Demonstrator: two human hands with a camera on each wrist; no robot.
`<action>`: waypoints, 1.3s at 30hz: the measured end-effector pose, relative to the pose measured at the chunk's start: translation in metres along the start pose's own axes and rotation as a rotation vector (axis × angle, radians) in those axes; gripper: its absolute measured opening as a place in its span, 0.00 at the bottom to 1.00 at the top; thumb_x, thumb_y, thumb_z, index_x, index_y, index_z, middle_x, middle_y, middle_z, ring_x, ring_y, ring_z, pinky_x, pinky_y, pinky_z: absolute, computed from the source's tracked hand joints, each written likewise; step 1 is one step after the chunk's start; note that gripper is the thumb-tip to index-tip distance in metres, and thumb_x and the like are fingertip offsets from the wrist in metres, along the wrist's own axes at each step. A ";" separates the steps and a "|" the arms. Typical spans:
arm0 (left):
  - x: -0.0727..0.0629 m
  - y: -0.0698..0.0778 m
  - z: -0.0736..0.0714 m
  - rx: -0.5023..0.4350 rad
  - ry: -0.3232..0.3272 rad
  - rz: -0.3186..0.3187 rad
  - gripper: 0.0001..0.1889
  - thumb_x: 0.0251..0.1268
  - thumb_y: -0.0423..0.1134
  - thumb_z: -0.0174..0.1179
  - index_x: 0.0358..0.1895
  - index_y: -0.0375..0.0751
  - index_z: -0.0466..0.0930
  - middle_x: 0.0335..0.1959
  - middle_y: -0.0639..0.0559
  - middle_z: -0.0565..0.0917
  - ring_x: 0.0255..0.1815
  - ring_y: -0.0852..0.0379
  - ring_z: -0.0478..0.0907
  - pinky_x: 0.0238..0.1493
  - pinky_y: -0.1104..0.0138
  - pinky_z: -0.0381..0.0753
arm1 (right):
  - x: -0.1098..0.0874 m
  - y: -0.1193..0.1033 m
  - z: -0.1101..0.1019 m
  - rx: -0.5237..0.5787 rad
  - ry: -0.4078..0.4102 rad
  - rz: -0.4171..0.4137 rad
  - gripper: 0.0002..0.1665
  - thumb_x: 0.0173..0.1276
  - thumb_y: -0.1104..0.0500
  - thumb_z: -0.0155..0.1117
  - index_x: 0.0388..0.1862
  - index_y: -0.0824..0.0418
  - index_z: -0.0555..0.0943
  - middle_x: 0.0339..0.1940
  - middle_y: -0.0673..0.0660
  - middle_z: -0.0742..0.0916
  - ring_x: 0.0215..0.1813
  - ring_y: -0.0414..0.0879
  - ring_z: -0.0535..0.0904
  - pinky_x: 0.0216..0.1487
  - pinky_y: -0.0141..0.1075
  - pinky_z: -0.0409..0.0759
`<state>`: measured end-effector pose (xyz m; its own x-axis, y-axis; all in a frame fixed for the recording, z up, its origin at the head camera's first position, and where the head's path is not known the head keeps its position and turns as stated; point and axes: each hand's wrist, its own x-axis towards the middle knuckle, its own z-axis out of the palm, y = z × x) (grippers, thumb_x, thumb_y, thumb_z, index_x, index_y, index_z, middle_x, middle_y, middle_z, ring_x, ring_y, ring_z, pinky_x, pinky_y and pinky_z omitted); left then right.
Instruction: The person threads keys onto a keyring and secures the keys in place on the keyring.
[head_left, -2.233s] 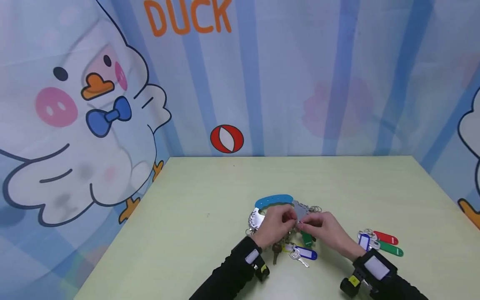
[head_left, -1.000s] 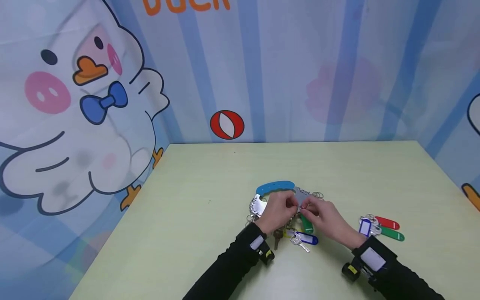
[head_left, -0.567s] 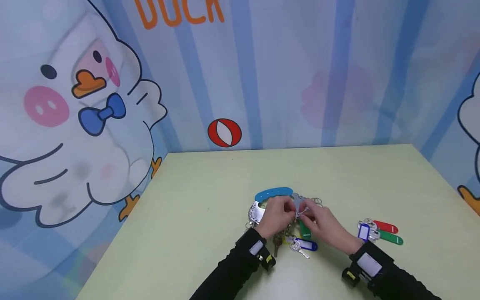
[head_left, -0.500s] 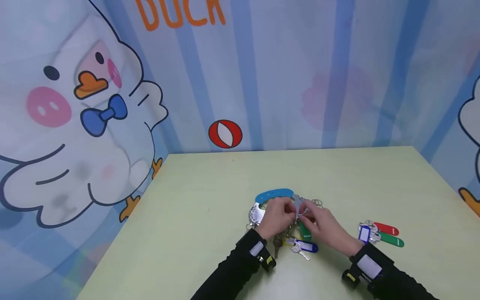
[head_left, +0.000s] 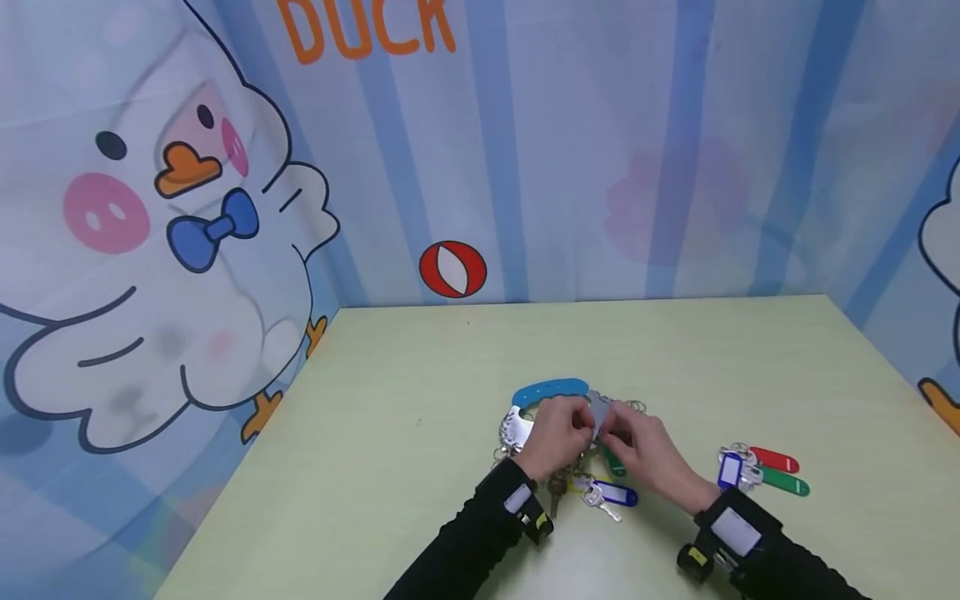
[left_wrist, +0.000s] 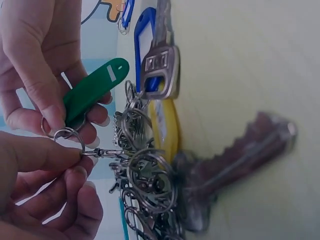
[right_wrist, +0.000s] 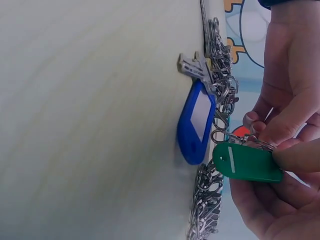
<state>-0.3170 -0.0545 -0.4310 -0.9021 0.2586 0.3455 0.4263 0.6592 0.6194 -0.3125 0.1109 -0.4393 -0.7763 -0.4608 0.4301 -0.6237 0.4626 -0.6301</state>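
Both hands work close together over a pile of metal clasps and rings (left_wrist: 145, 175) at the table's middle. With thumb and fingertip, my left hand (head_left: 558, 433) pinches a small split ring (left_wrist: 69, 134) joined to a metal clasp. My right hand (head_left: 648, 446) pinches the ring end of a green key tag (left_wrist: 95, 90), which meets the split ring in the left wrist view. Beneath the hands lie a blue key tag (head_left: 615, 493), a silver key (head_left: 597, 498), a brownish key (head_left: 557, 485) and a yellow tag (left_wrist: 165, 125).
Behind the hands lies a blue curved strip (head_left: 551, 390) beside shiny silver plates (head_left: 516, 429). To the right on the pale table (head_left: 420, 500) are keys with a red tag (head_left: 774, 459), another green tag (head_left: 783, 481) and a blue-framed tag (head_left: 730, 471).
My hands stay over the same spot. The right fingers have shifted slightly at the ring, and the hanging green tag has tilted a little. The head view has bobbed slightly.
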 end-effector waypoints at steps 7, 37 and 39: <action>0.000 -0.003 0.000 -0.017 -0.004 -0.040 0.04 0.52 0.25 0.62 0.28 0.37 0.82 0.25 0.49 0.85 0.24 0.69 0.73 0.25 0.80 0.71 | 0.001 -0.001 0.000 -0.018 -0.006 0.026 0.09 0.62 0.70 0.64 0.32 0.59 0.74 0.33 0.56 0.88 0.31 0.36 0.77 0.30 0.27 0.74; 0.001 -0.012 -0.002 -0.055 -0.063 0.113 0.04 0.62 0.28 0.60 0.37 0.38 0.81 0.33 0.47 0.86 0.32 0.60 0.80 0.34 0.80 0.74 | 0.006 0.003 -0.010 0.200 -0.074 0.176 0.07 0.65 0.65 0.64 0.41 0.63 0.83 0.42 0.61 0.87 0.43 0.48 0.85 0.41 0.26 0.79; -0.001 -0.014 -0.002 -0.051 -0.045 0.145 0.04 0.62 0.27 0.60 0.36 0.38 0.81 0.33 0.47 0.87 0.33 0.60 0.81 0.35 0.80 0.74 | 0.007 0.002 -0.009 0.229 -0.087 0.192 0.08 0.66 0.64 0.63 0.43 0.64 0.82 0.43 0.62 0.87 0.43 0.48 0.85 0.41 0.26 0.80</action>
<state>-0.3219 -0.0654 -0.4382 -0.8327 0.3804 0.4025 0.5537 0.5761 0.6012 -0.3201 0.1158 -0.4316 -0.8610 -0.4495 0.2381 -0.4218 0.3695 -0.8280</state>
